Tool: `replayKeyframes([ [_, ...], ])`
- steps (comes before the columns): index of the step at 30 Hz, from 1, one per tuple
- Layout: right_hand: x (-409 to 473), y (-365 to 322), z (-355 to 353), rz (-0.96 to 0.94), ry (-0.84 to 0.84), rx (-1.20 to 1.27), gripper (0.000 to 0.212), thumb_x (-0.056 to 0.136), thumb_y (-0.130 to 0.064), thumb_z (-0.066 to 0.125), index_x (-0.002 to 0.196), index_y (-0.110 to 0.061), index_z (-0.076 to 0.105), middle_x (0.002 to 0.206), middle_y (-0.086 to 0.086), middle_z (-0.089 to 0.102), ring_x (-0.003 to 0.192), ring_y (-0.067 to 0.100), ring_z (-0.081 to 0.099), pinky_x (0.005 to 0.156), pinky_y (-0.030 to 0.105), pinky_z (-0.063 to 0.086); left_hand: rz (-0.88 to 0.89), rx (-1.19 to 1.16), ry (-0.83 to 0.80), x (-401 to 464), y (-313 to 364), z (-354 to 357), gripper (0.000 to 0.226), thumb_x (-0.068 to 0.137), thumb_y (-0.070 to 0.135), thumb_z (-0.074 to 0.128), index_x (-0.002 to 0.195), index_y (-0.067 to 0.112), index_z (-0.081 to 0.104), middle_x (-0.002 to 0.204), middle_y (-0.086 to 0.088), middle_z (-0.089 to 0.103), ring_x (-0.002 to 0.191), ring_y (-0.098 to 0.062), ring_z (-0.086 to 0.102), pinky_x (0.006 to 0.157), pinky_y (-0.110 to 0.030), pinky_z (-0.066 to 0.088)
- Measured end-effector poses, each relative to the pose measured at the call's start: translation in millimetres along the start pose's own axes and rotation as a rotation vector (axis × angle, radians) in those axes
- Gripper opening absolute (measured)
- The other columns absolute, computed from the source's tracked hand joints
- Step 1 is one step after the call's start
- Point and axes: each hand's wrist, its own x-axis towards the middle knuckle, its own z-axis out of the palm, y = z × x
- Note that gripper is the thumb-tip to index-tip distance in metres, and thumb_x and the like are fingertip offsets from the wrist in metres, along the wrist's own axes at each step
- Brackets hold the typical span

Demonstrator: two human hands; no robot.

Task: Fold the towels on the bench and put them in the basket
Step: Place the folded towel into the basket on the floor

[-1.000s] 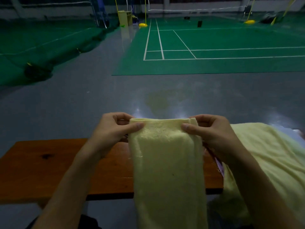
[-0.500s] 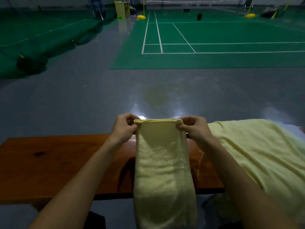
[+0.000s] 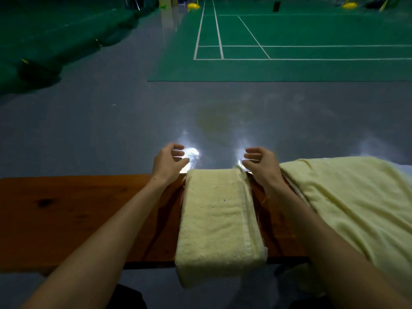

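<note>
A pale yellow towel [image 3: 217, 217], folded into a long strip, lies across the brown wooden bench [image 3: 73, 217]; its near end hangs over the front edge. My left hand [image 3: 168, 161] hovers just beyond the strip's far left corner, fingers loosely curled and holding nothing. My right hand [image 3: 259, 163] hovers at the far right corner, fingers also loosely curled, apart from the cloth or barely touching it. A second, unfolded yellow towel [image 3: 347, 204] is spread over the bench's right part. No basket is in view.
Beyond the bench lies a shiny grey floor [image 3: 111, 121] with bright light reflections. A green badminton court [image 3: 289, 45] with white lines is farther off, and dark green netting [image 3: 44, 54] is heaped at the left.
Both hands held the folded strip's top edge up above the bench. They have laid it flat across the bench and let go, and the camera has tilted down.
</note>
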Motion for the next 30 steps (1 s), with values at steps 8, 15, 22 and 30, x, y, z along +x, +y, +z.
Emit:
replayKeyframes([
  [8,-96,-20,-17,-0.182,-0.272,-0.136,0.023,0.095,-0.016,0.075,0.116,-0.022,0.071,0.108,-0.010,0.075,0.098,0.002,0.071,0.090,0.030,0.061,0.235,0.098,-0.299,-99,32,-24,0.013,0.091,0.013,0.079,0.103,0.015,0.074,0.096,0.006,0.077,0.085,-0.004,0.073,0.079,-0.025,0.061],
  [15,-179,0,-11,-0.275,-0.463,-0.427,0.041,0.102,-0.042,0.061,0.141,-0.031,0.055,0.137,-0.010,0.060,0.126,0.007,0.054,0.107,0.027,0.043,0.333,0.507,-0.471,-179,17,-15,0.047,0.098,0.053,0.062,0.138,0.030,0.060,0.127,0.009,0.070,0.112,-0.011,0.065,0.095,-0.029,0.053],
  [22,-175,5,12,-0.374,-0.412,-0.680,0.057,0.103,-0.057,0.049,0.151,-0.025,0.044,0.156,0.002,0.038,0.142,0.021,0.033,0.120,0.036,0.034,0.404,0.691,-0.337,-184,13,13,0.053,0.102,0.051,0.053,0.146,0.023,0.050,0.148,0.000,0.054,0.133,-0.020,0.054,0.107,-0.035,0.048],
  [30,-162,25,34,-0.491,-0.395,-0.902,0.072,0.105,-0.061,0.008,0.167,-0.025,0.013,0.174,0.011,-0.001,0.161,0.029,-0.009,0.131,0.050,0.001,0.428,0.939,-0.364,-167,-22,35,0.076,0.107,0.057,0.007,0.164,0.010,0.025,0.172,-0.016,0.014,0.160,-0.031,0.011,0.130,-0.048,0.011],
])
